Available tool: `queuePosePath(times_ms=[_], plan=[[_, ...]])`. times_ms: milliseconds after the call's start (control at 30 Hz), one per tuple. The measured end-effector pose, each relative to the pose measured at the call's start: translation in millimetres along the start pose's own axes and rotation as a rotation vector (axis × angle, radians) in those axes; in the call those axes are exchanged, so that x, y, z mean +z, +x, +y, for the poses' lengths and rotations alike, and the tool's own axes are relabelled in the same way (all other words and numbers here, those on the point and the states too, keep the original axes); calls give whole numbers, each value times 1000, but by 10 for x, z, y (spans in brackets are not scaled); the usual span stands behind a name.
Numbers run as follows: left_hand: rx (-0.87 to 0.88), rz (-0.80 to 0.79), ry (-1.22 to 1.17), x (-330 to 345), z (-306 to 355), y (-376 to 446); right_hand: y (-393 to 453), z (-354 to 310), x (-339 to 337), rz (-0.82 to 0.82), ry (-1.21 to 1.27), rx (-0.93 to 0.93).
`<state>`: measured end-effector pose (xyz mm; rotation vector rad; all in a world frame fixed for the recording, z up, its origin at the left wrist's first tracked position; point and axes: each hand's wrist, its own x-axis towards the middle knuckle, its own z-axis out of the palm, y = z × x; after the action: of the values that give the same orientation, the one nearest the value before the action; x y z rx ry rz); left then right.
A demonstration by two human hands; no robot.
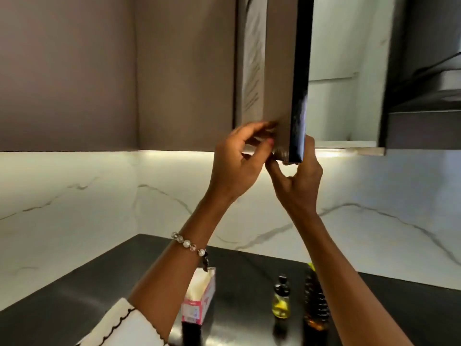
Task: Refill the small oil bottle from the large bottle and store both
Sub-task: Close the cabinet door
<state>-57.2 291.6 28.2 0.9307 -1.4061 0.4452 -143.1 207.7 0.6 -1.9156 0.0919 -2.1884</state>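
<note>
Both my hands are raised to the bottom corner of an upper cabinet door (279, 78), which stands partly open and is seen nearly edge-on. My left hand (237, 161) pinches the door's lower edge from the left. My right hand (299, 178) grips the same corner from below and from the right. On the dark counter below stands the small oil bottle (281, 299), with a black top and a little yellow oil at its bottom. Beside it on the right is the large ribbed bottle (314, 303) of dark amber oil, partly hidden behind my right forearm.
A tissue box (199, 298) sits on the black counter (237, 270) left of the bottles. White marble backsplash (99, 196) runs behind. The open cabinet's pale interior (344, 71) shows right of the door; a dark range hood (429, 91) hangs at far right.
</note>
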Motion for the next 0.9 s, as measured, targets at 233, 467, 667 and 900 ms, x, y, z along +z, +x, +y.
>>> queuePosePath(times_ms=[233, 467, 667, 900], plan=[[95, -139, 177, 990, -533, -36, 233, 598, -797, 70, 37, 276], [42, -288, 578, 1764, -998, -14, 420, 1472, -1215, 224, 190, 614], [-19, -326, 736, 2268, -1407, 61, 591, 2211, -1351, 222, 201, 726], [5, -319, 834, 2631, -1795, 81, 693, 2742, -1304, 184, 156, 800]])
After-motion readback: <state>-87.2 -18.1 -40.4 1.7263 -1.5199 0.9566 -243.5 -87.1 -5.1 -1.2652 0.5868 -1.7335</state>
